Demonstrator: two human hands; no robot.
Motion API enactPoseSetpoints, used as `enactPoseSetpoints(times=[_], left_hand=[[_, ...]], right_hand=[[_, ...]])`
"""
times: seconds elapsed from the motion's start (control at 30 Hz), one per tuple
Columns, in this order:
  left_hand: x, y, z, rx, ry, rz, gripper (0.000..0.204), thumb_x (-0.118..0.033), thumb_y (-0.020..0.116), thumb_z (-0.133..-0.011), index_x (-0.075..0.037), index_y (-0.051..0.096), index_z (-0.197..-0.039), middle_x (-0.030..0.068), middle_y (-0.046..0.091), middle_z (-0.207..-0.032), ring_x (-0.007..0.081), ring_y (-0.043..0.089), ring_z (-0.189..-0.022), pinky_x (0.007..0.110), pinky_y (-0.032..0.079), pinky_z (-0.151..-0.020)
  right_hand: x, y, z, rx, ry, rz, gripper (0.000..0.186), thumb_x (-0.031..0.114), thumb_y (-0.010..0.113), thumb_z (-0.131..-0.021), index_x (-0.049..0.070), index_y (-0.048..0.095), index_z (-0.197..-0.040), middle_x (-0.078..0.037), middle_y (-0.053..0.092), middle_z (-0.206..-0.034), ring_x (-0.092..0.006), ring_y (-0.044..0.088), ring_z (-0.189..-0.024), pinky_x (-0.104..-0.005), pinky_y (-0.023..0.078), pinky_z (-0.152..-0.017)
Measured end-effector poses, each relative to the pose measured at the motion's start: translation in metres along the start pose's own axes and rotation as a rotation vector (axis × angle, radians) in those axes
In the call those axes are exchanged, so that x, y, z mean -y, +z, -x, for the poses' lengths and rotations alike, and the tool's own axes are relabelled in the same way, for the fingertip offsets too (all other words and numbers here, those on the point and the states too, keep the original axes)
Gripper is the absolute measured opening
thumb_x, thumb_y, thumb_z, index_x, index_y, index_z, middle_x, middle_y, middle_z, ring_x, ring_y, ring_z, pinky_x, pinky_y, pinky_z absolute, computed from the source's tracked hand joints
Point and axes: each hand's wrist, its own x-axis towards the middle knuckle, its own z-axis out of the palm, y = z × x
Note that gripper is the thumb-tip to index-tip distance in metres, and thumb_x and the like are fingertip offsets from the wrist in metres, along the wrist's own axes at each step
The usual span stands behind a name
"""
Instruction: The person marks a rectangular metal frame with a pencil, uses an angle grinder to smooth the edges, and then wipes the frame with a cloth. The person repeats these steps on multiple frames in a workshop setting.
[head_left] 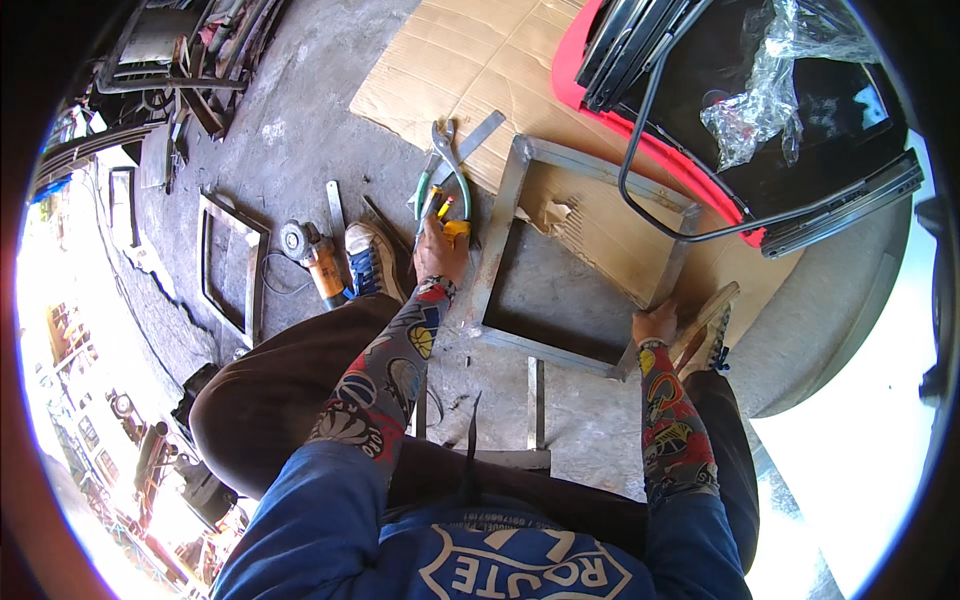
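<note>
My left hand (440,252) is closed around a yellow tape measure (457,230), just left of a square metal frame (498,200). A slim yellow-and-black piece (444,208) shows at its fingertips; whether it is held too, I cannot tell. Beyond that hand lie locking pliers (462,180) with green handles and a flat metal strip (482,134). The frame lies partly on cardboard, partly on concrete. At its near right corner, my right hand (655,324) grips the frame, the fingers partly hidden.
An orange angle grinder (322,268) rests beside my left shoe (368,258). Further left lies a smaller metal frame (252,280). Cardboard (440,70) covers the floor ahead. A red-and-black panel with plastic wrap (760,110) stands at the far right, its black tube (640,130) reaching over the square frame.
</note>
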Motion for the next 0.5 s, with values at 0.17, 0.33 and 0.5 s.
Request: enactPoseSetpoints(times=[0.17, 0.33, 0.5], left_hand=[[-0.007, -0.003, 0.010, 0.013, 0.027, 0.085, 0.081, -0.027, 0.066, -0.084, -0.003, 0.026, -0.150, 0.0293, 0.062, -0.118, 0.0470, 0.061, -0.109, 0.053, 0.049, -0.093], [-0.012, -0.018, 0.045, -0.071, 0.674, -0.271, 0.069, -0.035, 0.070, -0.079, -0.005, 0.049, -0.137, 0.0194, 0.052, -0.129, 0.0392, 0.053, -0.116, 0.050, 0.044, -0.099], [-0.053, -0.014, 0.093, 0.893, 0.754, -0.246, 0.070, -0.066, 0.054, -0.091, 0.000, 0.068, -0.107, 0.0218, 0.070, -0.100, 0.0403, 0.068, -0.095, 0.053, 0.053, -0.085]], right_hand=[[0.008, -0.032, 0.028, -0.024, -0.086, 0.121, 0.074, 0.027, 0.069, -0.072, 0.000, 0.042, -0.136, -0.030, 0.063, -0.120, -0.0468, 0.061, -0.112, -0.0537, 0.050, -0.094], [-0.003, -0.038, 0.056, 0.013, -0.142, 0.020, 0.074, 0.035, 0.072, -0.070, -0.003, 0.053, -0.131, -0.032, 0.065, -0.111, -0.0471, 0.063, -0.108, -0.0525, 0.050, -0.093], [0.007, -0.059, 0.044, 0.298, -0.219, 0.198, 0.067, 0.045, 0.065, -0.071, -0.005, 0.066, -0.115, -0.031, 0.066, -0.114, -0.0422, 0.065, -0.109, -0.0495, 0.052, -0.093]])
